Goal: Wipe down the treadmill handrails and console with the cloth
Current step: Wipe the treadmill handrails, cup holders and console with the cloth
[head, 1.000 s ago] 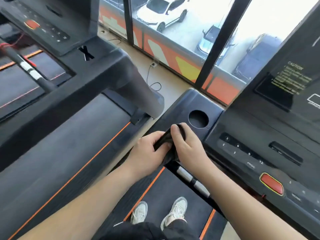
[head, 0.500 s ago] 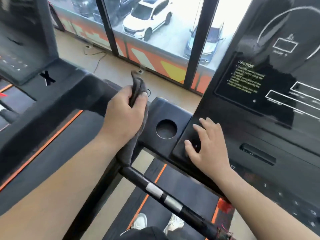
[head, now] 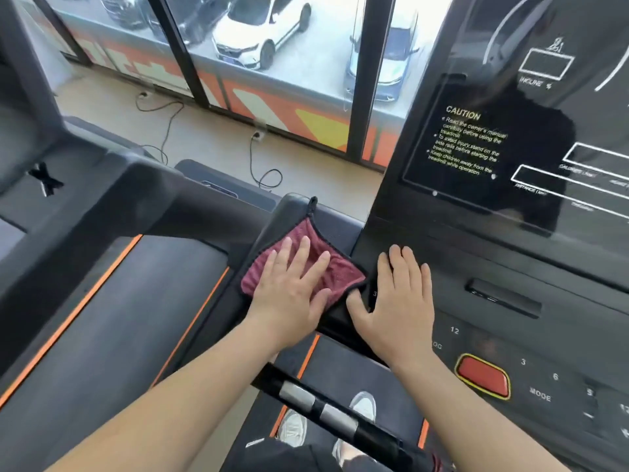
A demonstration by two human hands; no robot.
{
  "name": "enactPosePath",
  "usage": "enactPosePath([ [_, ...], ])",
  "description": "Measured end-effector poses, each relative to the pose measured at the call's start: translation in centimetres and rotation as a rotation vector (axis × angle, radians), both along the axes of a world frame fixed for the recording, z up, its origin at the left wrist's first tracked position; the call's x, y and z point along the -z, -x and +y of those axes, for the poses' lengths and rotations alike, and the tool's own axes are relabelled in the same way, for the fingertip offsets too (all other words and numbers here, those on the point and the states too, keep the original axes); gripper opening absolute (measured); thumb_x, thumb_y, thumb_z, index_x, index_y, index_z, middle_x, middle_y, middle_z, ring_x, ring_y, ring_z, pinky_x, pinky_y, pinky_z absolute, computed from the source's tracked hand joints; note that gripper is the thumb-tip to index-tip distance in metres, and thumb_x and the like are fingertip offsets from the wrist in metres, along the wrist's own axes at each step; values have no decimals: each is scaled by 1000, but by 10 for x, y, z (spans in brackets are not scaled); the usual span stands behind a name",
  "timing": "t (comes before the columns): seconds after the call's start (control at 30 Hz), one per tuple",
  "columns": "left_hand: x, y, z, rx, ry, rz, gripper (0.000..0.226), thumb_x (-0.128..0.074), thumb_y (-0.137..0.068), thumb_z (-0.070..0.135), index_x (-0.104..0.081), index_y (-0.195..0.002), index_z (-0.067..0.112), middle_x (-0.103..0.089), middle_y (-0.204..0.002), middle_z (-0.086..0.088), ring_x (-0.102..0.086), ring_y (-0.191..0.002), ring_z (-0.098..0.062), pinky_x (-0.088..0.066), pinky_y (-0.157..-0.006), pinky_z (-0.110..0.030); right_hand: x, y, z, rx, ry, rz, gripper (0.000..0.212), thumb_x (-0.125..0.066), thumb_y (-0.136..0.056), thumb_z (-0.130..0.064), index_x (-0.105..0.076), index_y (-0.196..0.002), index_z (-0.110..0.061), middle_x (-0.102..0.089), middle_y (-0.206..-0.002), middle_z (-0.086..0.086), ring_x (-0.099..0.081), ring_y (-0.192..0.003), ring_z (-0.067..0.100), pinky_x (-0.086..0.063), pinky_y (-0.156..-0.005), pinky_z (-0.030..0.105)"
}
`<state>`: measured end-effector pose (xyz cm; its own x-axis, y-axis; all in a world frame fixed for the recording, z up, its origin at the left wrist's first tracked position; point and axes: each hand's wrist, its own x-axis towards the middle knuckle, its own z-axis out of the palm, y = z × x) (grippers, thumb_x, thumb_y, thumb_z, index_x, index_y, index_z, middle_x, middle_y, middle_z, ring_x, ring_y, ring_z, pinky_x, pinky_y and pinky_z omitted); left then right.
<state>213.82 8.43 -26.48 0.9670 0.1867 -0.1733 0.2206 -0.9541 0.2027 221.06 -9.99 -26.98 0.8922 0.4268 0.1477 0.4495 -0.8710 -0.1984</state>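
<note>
Console (head: 510, 206) fills the right of frame, right hand (head: 398, 301) flat on its lower-left edge, fingers spread, holding nothing, likely as a brace, while left hand (head: 292, 284) at centre, fingers splayed, presses the cloth (head: 258, 270) onto the side tray to wipe.

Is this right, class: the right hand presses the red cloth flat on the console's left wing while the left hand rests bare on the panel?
No, hands are swapped. The head view shows the left hand pressing the cloth; the right hand rests bare on the panel.
</note>
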Motion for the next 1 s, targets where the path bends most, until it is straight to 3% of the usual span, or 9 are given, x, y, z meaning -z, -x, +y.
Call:
enactPosePath([
  [0.07,13,-5,4,20,-36,76,67,-16,-104,61,3,-164,38,16,-172,-5,23,-156,-30,11,-127,-51,1,4,8,45,-9,8,79,-49,-91,-54,-47,-149,-1,-38,-161,15,-23,-155,29,-16,-126,53],
  [0.2,17,-28,26,89,-90,56,78,-8,-98,73,17,-161,35,23,-170,-5,24,-156,-27,9,-127,-51,2,6,13,51,48,-5,78,-45,-94,-52,-42,-151,1,-34,-163,17,-19,-156,31,-15,-126,55],
  [0.43,9,-107,33,64,-20,115,81,5,-94,76,6,-164,35,17,-172,-2,23,-157,-24,14,-125,-52,5,4,10,71,-64,-4,64,-38,-91,-32,-50,-146,-1,-39,-161,13,-23,-155,28,-17,-126,53],
  [0.57,11,-72,-7,165,132,110,89,-2,-92,74,11,-164,24,25,-169,-2,31,-153,-18,15,-126,-48,6,2,6,66,-147,6,57,-34,-87,-23,-60,-130,4,-42,-158,13,-26,-154,27,-19,-126,53],
  [0.63,14,-50,-22,144,159,97,94,2,-88,71,13,-163,16,24,-170,-5,30,-154,-17,12,-127,-45,5,1,6,70,-163,9,58,-31,-90,-24,-59,-130,6,-42,-159,13,-26,-154,27,-18,-126,52],
  [0.77,15,-59,-18,149,35,113,82,2,-96,62,15,-163,17,24,-169,-4,29,-154,-18,18,-124,-51,7,2,8,79,-127,-19,52,-32,-96,-28,-64,-124,3,-44,-157,15,-28,-153,30,-19,-125,54],
  [0.87,10,-104,1,184,15,129,70,-6,-104,58,9,-164,25,20,-171,-2,26,-156,-19,18,-124,-54,6,3,10,77,-85,-21,54,-36,-96,-30,-60,-134,0,-44,-156,15,-29,-152,30,-19,-125,54],
  [1.0,10,-119,8,230,-2,141,69,-4,-105,57,6,-164,24,17,-172,-1,23,-156,-18,12,-126,-52,4,3,11,76,-26,-25,59,-39,-95,-33,-53,-144,-2,-42,-158,16,-28,-152,32,-17,-126,53],
])
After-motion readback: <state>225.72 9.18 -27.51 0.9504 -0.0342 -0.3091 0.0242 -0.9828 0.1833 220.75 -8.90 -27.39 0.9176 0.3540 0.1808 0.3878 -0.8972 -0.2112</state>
